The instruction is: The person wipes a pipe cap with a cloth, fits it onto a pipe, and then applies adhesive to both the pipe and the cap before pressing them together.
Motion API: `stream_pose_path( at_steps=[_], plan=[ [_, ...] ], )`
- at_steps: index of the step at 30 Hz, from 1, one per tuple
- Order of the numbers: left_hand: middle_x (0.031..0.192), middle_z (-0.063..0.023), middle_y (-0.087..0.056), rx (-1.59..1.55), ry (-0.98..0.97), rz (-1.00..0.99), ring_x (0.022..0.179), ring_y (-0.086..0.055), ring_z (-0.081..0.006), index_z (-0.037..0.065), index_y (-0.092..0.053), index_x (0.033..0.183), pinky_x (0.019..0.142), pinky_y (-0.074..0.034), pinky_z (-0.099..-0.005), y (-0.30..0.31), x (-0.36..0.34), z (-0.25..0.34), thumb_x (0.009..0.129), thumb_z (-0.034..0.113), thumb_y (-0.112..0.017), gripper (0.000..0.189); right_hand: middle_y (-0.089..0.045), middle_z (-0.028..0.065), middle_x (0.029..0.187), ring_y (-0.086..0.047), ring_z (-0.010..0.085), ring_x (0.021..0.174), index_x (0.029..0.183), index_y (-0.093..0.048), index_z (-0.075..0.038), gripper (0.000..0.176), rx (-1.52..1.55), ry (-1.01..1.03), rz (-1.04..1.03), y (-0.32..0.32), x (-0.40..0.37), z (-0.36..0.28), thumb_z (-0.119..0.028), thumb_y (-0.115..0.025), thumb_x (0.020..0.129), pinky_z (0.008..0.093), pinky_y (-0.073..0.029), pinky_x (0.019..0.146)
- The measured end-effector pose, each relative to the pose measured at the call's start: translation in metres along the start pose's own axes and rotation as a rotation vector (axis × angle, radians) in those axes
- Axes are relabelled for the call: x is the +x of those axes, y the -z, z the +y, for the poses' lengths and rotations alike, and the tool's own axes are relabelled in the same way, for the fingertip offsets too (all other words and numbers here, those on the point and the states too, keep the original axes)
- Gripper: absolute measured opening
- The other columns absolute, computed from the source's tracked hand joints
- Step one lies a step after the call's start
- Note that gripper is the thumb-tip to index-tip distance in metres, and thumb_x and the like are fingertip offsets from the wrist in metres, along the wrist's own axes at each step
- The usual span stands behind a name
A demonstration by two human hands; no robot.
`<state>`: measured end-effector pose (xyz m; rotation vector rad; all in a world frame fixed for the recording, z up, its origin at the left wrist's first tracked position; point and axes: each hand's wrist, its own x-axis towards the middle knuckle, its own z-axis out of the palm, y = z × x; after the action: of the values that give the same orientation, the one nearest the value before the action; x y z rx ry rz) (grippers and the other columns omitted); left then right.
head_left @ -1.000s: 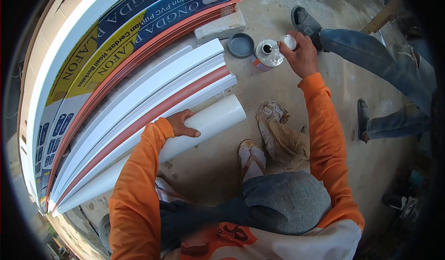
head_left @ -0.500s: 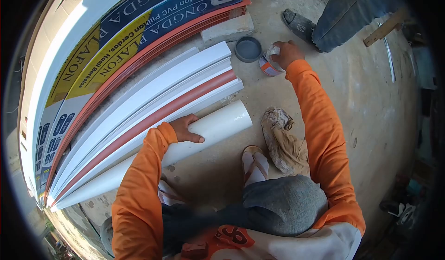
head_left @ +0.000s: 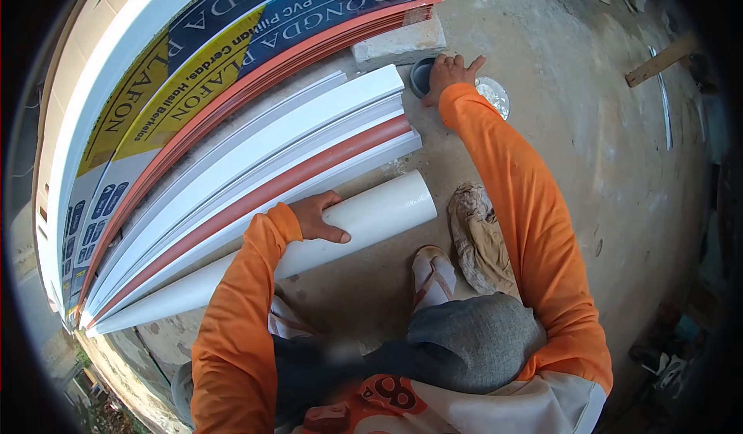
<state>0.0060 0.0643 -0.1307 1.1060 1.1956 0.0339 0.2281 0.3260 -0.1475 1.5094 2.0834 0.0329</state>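
My left hand (head_left: 321, 216) lies over the top of a long white PVC pipe (head_left: 387, 207), with the thumb and fingers curved round it. The pipe slopes from the lower left to its round end near the middle of the view. Farther out, my right hand (head_left: 453, 76) is at a dark grey round pipe cap (head_left: 420, 76), fingers apart, thumb and fingers around its near side. The hand hides part of the cap. Beside the wrist stands a small can (head_left: 495, 97) with a whitish top, partly covered by my sleeve.
White trim profiles (head_left: 364, 93) and a red-brown strip (head_left: 309, 163) lie alongside the pipe. Stacked printed panels (head_left: 255, 39) stand at the left, near a pale block (head_left: 398, 43). A crumpled brown cloth (head_left: 484, 240) lies by my foot. A wooden piece (head_left: 658, 63) is at the right.
My right hand has let go of the can and moved left to the grey cap. My left hand stays on the pipe. Another person's leg and shoe have left the view.
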Motion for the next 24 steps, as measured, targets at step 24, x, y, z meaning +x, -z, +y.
stream_pose_path(
  at_steps=[24],
  plan=[
    [0.116, -0.0127, -0.057, -0.206, 0.036, -0.15, 0.107, -0.055, -0.021, -0.004, -0.042, 0.133, 0.095, -0.043, -0.0316, 0.022, -0.024, 0.014, 0.063, 0.05, -0.079, 0.096, -0.042, 0.0215, 0.122, -0.048, 0.0403, 0.114, 0.149, -0.014, -0.017, 0.113, 0.693, 0.73, -0.228, -0.041, -0.213, 0.068, -0.018, -0.081, 0.057, 0.0419, -0.04, 0.104]
  ],
)
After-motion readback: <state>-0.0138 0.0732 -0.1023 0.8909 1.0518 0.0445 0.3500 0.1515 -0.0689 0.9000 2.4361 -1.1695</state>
